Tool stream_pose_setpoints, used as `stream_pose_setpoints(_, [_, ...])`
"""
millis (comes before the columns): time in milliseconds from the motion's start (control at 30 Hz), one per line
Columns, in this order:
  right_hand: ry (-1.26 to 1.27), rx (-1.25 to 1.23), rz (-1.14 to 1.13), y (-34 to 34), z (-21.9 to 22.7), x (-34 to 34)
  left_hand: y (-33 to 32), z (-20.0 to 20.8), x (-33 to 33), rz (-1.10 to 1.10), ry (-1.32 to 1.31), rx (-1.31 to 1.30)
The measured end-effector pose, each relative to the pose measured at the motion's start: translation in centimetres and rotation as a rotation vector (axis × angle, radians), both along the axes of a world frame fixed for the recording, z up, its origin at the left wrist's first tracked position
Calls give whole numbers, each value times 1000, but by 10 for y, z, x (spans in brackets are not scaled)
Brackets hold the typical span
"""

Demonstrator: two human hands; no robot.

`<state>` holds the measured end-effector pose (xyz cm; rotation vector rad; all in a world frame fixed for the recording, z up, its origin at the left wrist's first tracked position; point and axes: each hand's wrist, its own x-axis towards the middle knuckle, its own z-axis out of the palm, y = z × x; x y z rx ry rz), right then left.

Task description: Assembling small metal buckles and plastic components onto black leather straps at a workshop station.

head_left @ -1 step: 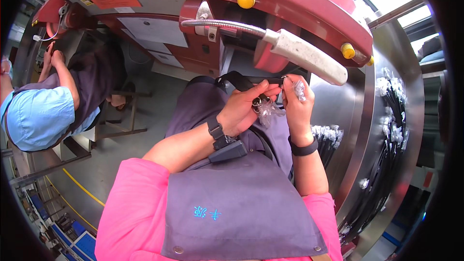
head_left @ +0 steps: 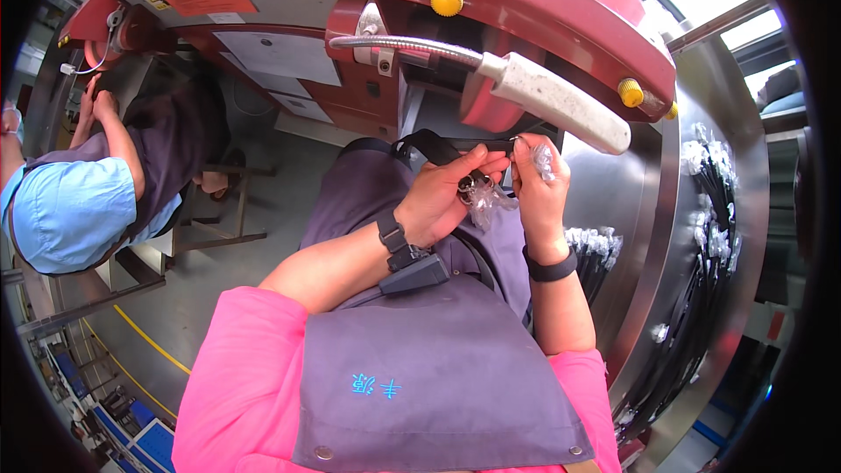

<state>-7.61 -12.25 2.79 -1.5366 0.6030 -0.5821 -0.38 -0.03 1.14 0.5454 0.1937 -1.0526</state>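
A black strap (head_left: 432, 145) with a looped part is in front of my lap, under the red machine. My left hand (head_left: 436, 199) is closed around it, thumb on top. Below the left fingers hangs clear crinkled plastic wrap (head_left: 487, 201) beside a small dark round part. My right hand (head_left: 540, 197) pinches the strap's right end between thumb and fingers. Another bit of clear plastic (head_left: 542, 163) shows at the right fingers. The two hands are close together, and the fingers partly hide the strap's end.
Overhead is a red machine (head_left: 526, 4) with yellow knobs and a pale lamp-like handle (head_left: 561, 103) on a flexible metal arm. Black straps with plastic-wrapped ends (head_left: 714, 236) lie on a metal bench at right. At left, a person in a blue top (head_left: 79, 210) works at another machine.
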Motion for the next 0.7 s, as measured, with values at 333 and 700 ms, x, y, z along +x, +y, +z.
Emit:
stream_pose_setpoints(333, [72, 119, -1, -3, 4, 10, -3, -2, 0, 38, 21, -16])
stream_pose_setpoints(700, [141, 146, 8, -5, 11, 17, -5, -7, 2, 56, 27, 0])
